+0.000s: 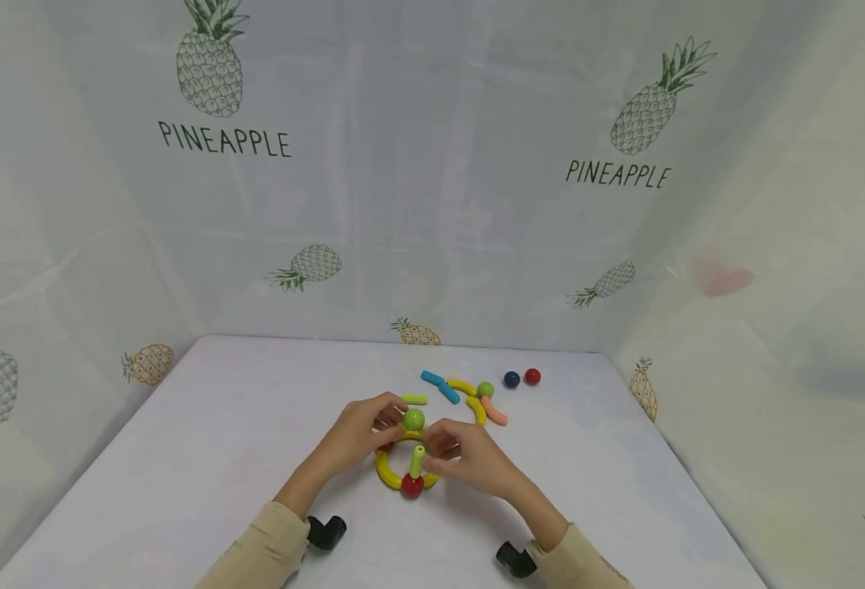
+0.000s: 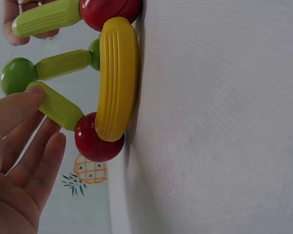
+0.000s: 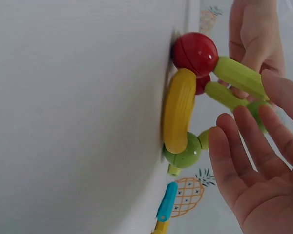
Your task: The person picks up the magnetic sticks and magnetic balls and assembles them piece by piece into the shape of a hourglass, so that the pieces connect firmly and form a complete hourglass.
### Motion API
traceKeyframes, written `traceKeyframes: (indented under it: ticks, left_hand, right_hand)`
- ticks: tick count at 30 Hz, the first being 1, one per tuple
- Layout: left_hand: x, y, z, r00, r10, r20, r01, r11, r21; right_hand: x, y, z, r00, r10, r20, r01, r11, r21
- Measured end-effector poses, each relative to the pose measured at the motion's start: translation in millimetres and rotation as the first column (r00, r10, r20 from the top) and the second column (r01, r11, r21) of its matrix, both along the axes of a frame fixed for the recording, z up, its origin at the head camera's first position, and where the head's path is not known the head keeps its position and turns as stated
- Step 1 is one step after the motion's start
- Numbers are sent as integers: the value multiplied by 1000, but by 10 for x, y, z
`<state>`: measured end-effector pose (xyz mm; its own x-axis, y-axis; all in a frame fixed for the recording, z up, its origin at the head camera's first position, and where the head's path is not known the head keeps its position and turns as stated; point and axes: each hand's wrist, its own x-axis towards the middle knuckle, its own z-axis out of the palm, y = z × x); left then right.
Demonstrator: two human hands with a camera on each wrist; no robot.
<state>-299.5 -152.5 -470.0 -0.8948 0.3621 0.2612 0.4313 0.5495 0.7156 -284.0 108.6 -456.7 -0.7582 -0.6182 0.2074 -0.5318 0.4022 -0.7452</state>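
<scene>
At the lower left of the head view's centre, a beige sleeve (image 1: 263,548) is lying over the white bench (image 1: 145,458), a black fitting (image 1: 329,533) sitting beside its cuff. Beyond the cuff, the left hand (image 1: 362,429) is pinching a light-green rod (image 2: 58,105) between thumb and fingers, its lower fingers spreading slightly apart.

In the lower middle, a yellow ring (image 1: 388,473) of curved pieces is resting on the bench, with a red ball (image 1: 385,447) showing partly behind the left fingers. The pinched rod is running from that ball to a raised green ball (image 1: 413,420). At the ring's near edge a second red ball (image 1: 412,487) is carrying an upright rod (image 1: 416,464), whose top is standing free. Higher up, another light-green rod (image 1: 419,399) and two blue rods (image 1: 449,393) are lying.

Right of the upright rod, the right hand (image 1: 476,458) is holding its fingers spread, the thumb hovering at the rod's tip; whether it is touching cannot be told.

Above that hand, two yellow curves (image 1: 477,411), a smaller-looking green ball (image 1: 485,389) and an orange curve (image 1: 494,411) are clustering. Further right, a dark blue ball (image 1: 511,379) and a far red ball (image 1: 533,376) are sitting near each other.
</scene>
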Motion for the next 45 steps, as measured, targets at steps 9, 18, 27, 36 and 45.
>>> traceKeyframes:
  ticks: [9, 18, 27, 36, 45]
  left_hand:
    - [-11, -3, -19, 1000, 1, -15, -1, 1000, -11]
    - [-11, -5, -21, 1000, -8, -23, 8, 1000, -13]
    - [-1, 8, 20, 1000, -14, -21, 13, 999, -29]
    - [24, 11, 57, 1000, -16, -21, 15, 999, -34]
    - [5, 24, 34, 999, -17, -35, 15, 998, -55]
  right_hand:
    - [29, -60, -131, 999, -38, 36, 38, 999, 1]
    - [22, -76, -159, 995, -69, 68, 68, 998, 12]
    - [-11, -51, -155, 988, -125, 93, 127, 992, -15]
    - [-57, -21, -148, 987, -148, 60, 150, 988, -36]
    - [-85, -39, -126, 987, -161, -4, 161, 987, -14]
